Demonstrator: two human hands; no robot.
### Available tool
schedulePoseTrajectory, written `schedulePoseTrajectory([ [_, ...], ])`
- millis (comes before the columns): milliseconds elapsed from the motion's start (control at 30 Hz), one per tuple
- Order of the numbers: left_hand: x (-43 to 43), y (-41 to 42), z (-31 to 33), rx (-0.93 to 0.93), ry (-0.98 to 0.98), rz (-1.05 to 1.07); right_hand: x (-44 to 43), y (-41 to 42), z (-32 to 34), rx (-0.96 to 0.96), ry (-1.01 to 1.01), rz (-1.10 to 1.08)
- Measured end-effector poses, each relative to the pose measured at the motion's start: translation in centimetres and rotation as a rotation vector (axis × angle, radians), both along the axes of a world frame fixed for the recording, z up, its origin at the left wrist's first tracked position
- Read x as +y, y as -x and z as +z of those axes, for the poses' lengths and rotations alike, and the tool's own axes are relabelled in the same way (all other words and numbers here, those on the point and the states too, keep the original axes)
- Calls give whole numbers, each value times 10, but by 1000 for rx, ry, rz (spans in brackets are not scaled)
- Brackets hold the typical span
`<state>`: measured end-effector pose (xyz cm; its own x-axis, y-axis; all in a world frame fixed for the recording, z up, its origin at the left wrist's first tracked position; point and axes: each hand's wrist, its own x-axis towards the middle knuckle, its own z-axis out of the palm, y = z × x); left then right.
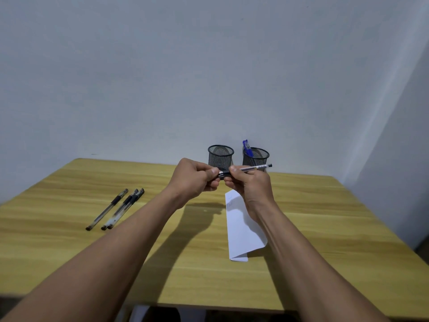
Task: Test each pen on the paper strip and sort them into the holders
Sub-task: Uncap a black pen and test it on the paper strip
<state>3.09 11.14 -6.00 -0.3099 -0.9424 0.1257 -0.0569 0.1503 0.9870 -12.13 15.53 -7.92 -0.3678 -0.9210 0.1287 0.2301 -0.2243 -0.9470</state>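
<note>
My left hand [197, 176] and right hand [247, 182] both grip one black pen [246, 169] above the worktop [162, 252], before two mesh holders [220, 156]

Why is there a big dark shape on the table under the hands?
Head view: it is a shadow of the arms, falling on the table below the left hand and right hand, so light comes from above; the wide lens also bends the table's edges.
</note>
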Motion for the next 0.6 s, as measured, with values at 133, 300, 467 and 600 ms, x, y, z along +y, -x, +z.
schedulePoseTrajectory([
  [133, -2, -3, -1, -6, 60, -11, 2, 0, 4, 12, 12, 20],
  [300, -8, -8, 0, 1, 96, -39, 6, 8, 11, -26, 10, 28],
  [467, -5, -3, 1, 3, 98, -97, 6, 11, 11, -29, -7, 41],
  [600, -7, -2, 3, -43, 93, -86, 5, 12, 10, -14, -21, 46],
])
